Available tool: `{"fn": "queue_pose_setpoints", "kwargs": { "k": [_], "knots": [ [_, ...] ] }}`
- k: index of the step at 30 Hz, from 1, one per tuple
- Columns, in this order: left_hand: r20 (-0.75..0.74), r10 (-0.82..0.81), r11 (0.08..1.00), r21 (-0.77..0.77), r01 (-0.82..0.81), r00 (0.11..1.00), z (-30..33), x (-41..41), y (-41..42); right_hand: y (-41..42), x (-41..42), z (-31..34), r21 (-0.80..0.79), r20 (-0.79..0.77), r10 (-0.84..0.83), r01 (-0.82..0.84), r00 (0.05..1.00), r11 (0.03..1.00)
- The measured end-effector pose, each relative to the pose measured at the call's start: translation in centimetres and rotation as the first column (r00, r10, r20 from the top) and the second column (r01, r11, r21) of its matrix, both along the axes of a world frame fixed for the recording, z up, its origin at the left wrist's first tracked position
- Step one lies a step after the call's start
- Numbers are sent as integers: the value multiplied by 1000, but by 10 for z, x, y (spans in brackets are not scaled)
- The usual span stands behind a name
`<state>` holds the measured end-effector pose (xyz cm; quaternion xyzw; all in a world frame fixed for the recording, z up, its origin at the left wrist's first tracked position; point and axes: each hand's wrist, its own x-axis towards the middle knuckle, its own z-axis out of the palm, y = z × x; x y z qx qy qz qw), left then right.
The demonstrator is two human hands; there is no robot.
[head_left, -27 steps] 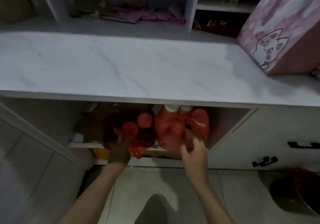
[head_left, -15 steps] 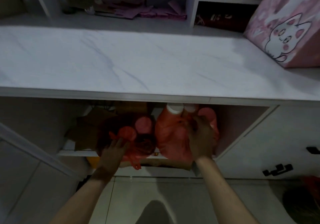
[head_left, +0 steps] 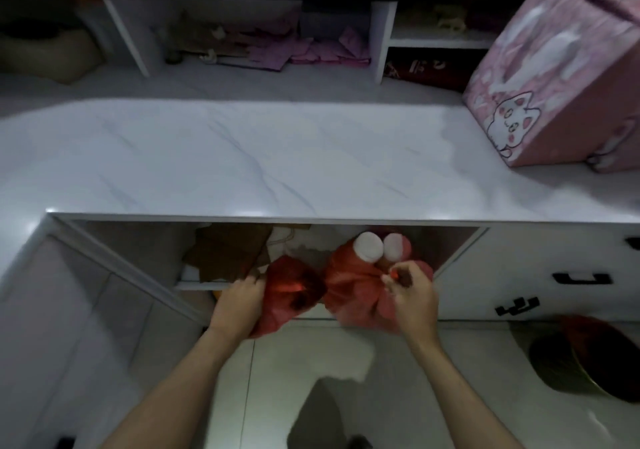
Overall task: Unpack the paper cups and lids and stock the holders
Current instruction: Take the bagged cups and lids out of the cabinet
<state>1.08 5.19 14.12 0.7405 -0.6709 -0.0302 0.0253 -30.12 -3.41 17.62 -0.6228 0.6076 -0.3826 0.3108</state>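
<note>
Both hands work at the open shelf (head_left: 194, 284) under the desk (head_left: 242, 157) front edge. Left hand (head_left: 239, 304) closed on a red bag (head_left: 291, 292), contents dark, not identifiable. Right hand (head_left: 414, 298) pinches the gathered top of a second red bag (head_left: 353, 289); two white cup stacks (head_left: 369, 247) show through it at the back. Bags touch, both at the shelf's front edge. Pink box (head_left: 554, 77) on desk's right far corner.
</note>
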Motion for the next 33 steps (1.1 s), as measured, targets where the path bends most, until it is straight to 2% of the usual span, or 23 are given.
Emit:
{"fn": "queue_pose_setpoints", "kwargs": {
  "k": [5, 7, 12, 15, 18, 21, 24, 27, 33],
  "knots": [
    [-128, 140, 990, 34, -136, 982, 70, -9, 71, 55, -12, 83, 156, 55, -38, 29, 998, 987],
    [-129, 165, 986, 15, -165, 978, 105, -15, 101, 84, -15, 114, 204, 90, -35, 16, 995, 979],
    [-240, 254, 963, -27, -268, 937, 180, -25, 159, 143, -12, 173, 243, 140, 6, -41, 990, 969],
    [-319, 285, 940, -92, -329, 904, 210, -22, 181, 162, -4, 207, 226, 212, 22, -71, 977, 972],
    [-328, 343, 906, -134, -402, 880, 234, -12, 194, 171, 9, 240, 189, 309, 48, -111, 950, 976],
    [-393, 379, 856, -195, -479, 838, 268, -2, 193, 166, 29, 273, 113, 334, 84, -129, 939, 985],
    [-408, 318, 810, -352, -469, 856, 306, 11, 182, 144, 53, 305, 21, 363, 109, -125, 925, 992],
    [-415, 337, 742, -435, -509, 845, 338, 22, 161, 113, 81, 337, -26, 452, 107, -107, 886, 994],
    [-551, 354, 625, -462, -629, 756, 382, 41, 93, 29, 129, 387, -71, 624, 85, -52, 777, 996]
  ]
}}
